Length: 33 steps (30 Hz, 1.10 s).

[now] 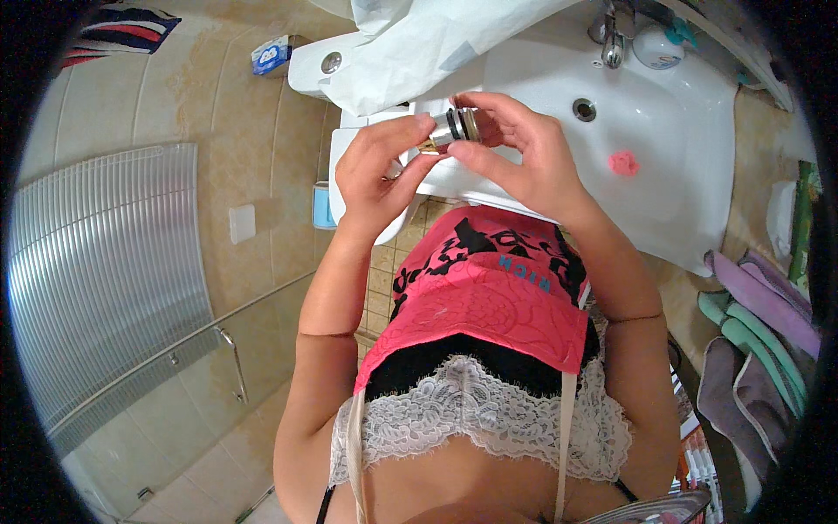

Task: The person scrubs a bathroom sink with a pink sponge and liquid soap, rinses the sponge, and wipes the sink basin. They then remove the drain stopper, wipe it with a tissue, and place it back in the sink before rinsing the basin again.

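Observation:
A metal sink drain stopper [448,129] with black rubber rings is held between both hands, above the left edge of the white washbasin [661,223]. My left hand [380,167] pinches its narrow, brass-coloured end between thumb and fingers. Around the wider ringed end curl the thumb and fingers of my right hand [530,150], partly hiding it. The stopper lies roughly sideways in the grip. To the right, the drain hole [584,109] in the basin is uncovered. A crumpled pink piece [623,163], its material unclear, rests on the basin floor.
Over the basin stand a chrome faucet [613,46] and a white bottle [656,49]. White sheeting [419,52] drapes across the toilet tank [308,69], where a blue pack [271,56] sits. Towels [759,308] hang at right; a glass partition [190,393] is at left.

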Available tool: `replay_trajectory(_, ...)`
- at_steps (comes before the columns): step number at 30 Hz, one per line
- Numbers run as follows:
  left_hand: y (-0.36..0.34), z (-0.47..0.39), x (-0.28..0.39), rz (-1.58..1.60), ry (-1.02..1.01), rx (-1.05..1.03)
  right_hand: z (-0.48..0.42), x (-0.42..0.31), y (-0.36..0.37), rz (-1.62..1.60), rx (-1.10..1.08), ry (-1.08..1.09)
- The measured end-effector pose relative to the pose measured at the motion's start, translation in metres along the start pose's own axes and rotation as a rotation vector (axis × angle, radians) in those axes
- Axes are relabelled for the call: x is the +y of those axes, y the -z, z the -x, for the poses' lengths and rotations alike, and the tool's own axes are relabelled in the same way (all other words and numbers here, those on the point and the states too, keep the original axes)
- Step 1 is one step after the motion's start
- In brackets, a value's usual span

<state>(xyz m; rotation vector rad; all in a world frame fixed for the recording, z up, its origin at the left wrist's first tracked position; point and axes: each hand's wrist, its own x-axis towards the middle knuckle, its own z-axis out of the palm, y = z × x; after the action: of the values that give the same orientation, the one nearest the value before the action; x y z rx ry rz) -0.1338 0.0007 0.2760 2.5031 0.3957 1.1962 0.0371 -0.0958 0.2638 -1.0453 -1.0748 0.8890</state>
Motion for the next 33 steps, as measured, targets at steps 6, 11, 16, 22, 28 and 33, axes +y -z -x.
replay_trajectory(6, 0.0, -0.009, 0.02, 0.347, 0.371, -0.021, 0.001, -0.001, 0.001, -0.166, 0.038, -0.121)
replay_trajectory(11, 0.003, -0.001, 0.015, 0.475, 0.722, -0.049, -0.001, -0.003, 0.002, -0.125, 0.049, 0.012)
replay_trajectory(16, 0.004, -0.012, 0.023, 0.353, 0.642, -0.062, 0.0, 0.0, 0.001, -0.19, 0.049, -0.042)
replay_trajectory(22, 0.002, -0.016, 0.025, 0.505, 0.701, -0.067, 0.0, 0.002, 0.002, -0.137, 0.044, 0.079)
replay_trajectory(28, 0.002, -0.014, 0.022, 0.461, 0.668, -0.124, 0.004, 0.002, 0.003, -0.242, 0.009, -0.034)
replay_trajectory(33, 0.003, -0.015, 0.021, 0.309, 0.519, -0.152, 0.005, 0.003, 0.007, -0.353, -0.035, -0.188)
